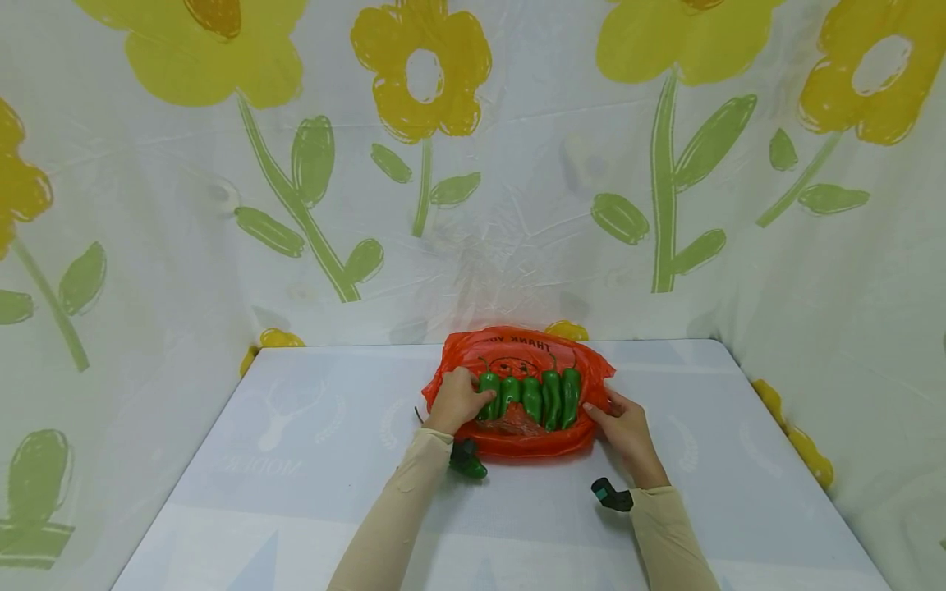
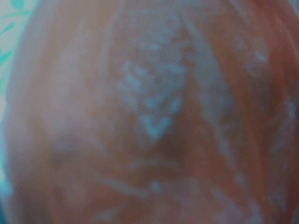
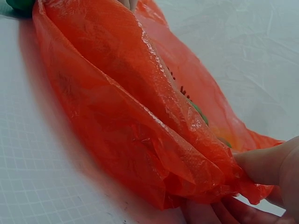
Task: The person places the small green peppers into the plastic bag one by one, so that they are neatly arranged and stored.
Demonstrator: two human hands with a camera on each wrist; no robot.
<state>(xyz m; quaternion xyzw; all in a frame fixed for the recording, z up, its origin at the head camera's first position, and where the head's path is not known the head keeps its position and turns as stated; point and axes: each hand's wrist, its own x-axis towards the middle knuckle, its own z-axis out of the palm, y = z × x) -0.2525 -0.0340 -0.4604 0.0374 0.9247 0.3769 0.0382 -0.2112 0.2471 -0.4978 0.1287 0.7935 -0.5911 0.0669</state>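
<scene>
A red plastic bag (image 1: 510,447) lies spread open near the table's far edge, with mirrored "THANK YOU" print on its back layer. Inside it, several green peppers (image 1: 531,398) stand side by side in a row, stems pointing away. My left hand (image 1: 456,400) reaches into the bag's left side and pinches the leftmost green pepper (image 1: 488,384), its thumb across the front. On the right, my right hand (image 1: 626,427) grips the bag's edge between thumb and fingers, as the right wrist view shows. Blurred reddish plastic (image 2: 154,112) fills the left wrist view.
Another green pepper (image 1: 473,470) lies on the white table (image 1: 296,492) outside the bag, partly hidden by the left wrist. A dark wrist camera (image 1: 610,495) juts out by the right sleeve. A flower-printed curtain (image 1: 517,205) hangs behind the table.
</scene>
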